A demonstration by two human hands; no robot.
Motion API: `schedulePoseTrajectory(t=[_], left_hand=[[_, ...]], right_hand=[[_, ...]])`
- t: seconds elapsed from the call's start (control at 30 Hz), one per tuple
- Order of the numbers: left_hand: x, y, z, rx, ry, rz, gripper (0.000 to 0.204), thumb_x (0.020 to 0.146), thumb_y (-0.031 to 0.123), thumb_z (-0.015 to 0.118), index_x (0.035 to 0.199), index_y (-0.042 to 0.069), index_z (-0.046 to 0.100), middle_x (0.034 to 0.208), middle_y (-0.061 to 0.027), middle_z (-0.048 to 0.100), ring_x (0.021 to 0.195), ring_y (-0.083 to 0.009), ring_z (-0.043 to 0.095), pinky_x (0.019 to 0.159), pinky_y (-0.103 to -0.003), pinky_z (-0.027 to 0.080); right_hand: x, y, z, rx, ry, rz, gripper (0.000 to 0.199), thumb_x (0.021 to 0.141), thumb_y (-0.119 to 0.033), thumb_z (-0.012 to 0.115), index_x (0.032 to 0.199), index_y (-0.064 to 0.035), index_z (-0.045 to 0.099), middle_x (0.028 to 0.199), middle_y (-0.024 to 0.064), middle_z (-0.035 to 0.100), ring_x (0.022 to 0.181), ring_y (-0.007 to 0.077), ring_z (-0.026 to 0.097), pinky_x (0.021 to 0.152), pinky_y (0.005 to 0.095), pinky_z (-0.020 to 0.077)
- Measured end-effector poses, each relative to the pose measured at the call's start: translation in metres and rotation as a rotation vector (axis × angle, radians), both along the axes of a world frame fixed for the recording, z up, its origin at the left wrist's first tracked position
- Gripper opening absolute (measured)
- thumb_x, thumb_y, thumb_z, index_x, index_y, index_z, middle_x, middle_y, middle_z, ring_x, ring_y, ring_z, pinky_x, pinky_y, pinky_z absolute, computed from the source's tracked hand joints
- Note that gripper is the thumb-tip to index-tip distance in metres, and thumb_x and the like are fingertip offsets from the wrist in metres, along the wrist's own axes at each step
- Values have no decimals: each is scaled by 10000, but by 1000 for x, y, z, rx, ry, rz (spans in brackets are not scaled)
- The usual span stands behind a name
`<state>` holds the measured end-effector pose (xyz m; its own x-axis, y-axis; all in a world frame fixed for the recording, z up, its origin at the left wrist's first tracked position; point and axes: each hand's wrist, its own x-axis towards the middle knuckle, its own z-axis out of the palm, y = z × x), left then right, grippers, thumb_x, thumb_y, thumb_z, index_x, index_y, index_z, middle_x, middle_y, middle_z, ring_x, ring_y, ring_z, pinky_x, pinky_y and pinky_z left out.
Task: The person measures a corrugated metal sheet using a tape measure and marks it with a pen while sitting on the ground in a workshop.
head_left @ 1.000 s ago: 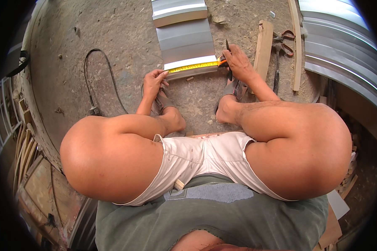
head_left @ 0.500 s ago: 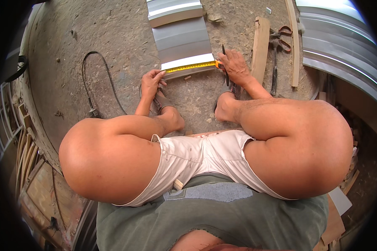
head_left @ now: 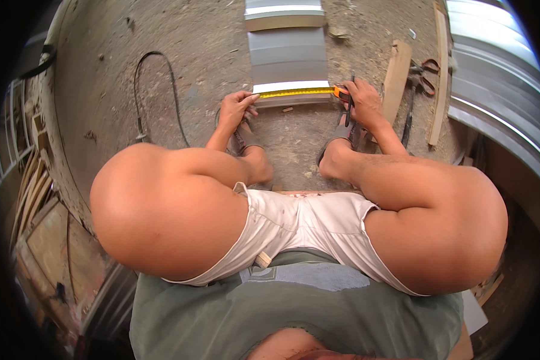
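A yellow tape measure blade [head_left: 297,92] lies stretched across the near end of a narrow ribbed metal sheet [head_left: 289,54]. My left hand [head_left: 238,110] pinches the blade's free end at the sheet's left edge. At the right edge, my right hand [head_left: 364,102] is closed round the orange tape measure case [head_left: 341,92]. A dark, thin pen-like stick [head_left: 350,108] also sits in the right hand, pointing along my foot. Both feet, in sandals, stand just below the hands.
Right of the sheet lie a wooden board [head_left: 397,75], metal snips [head_left: 423,77] with long handles and a thin wooden strip [head_left: 440,78]. Larger ribbed metal sheets [head_left: 492,66] fill the far right. A black cable [head_left: 137,84] loops on the floor at left.
The view has shifted, so the sheet and hands appear further right. More of the orange case shows beside my right hand. The tape still spans the sheet's near end.
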<state>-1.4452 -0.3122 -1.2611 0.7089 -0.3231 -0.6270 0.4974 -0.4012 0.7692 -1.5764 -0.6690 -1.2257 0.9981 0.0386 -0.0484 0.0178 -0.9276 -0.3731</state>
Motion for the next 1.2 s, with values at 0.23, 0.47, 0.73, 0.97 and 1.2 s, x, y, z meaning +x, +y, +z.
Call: schedulePoseTrajectory(t=[0.23,0.47,0.73,0.97,1.2], left_hand=[[2,7,-10,-96,24,8,220,981,172,683,1065,-24,735,811,-43,702,616,-118,707,487,-212,450],[1,6,-23,-88,-3,8,226,970,168,695,1076,-25,742,768,-57,713,607,-123,711,474,-220,459],[-1,7,-16,-43,11,29,248,959,181,711,1085,-29,749,765,-57,714,594,-122,708,465,-218,460],[4,1,2,18,8,-10,240,956,174,707,1071,-32,751,768,-50,716,597,-124,711,472,-223,460],[1,4,-1,27,-8,-9,223,960,170,695,1060,-21,755,768,-50,724,605,-128,717,479,-228,465]], right_hand=[[-1,7,9,43,74,40,520,747,-236,831,1175,-61,592,1079,134,587,1070,336,558,887,445,456],[9,26,16,-13,-247,115,538,839,-225,782,1309,-42,595,1117,140,616,1086,343,574,909,431,462],[66,96,14,734,25,227,212,901,-76,672,1101,-19,713,864,144,631,728,289,634,691,379,508],[69,137,-33,916,34,146,135,861,-81,670,942,17,623,818,171,645,717,335,638,675,404,505],[69,141,-42,882,83,219,133,889,-85,646,953,15,588,866,185,592,791,378,601,718,427,482]])
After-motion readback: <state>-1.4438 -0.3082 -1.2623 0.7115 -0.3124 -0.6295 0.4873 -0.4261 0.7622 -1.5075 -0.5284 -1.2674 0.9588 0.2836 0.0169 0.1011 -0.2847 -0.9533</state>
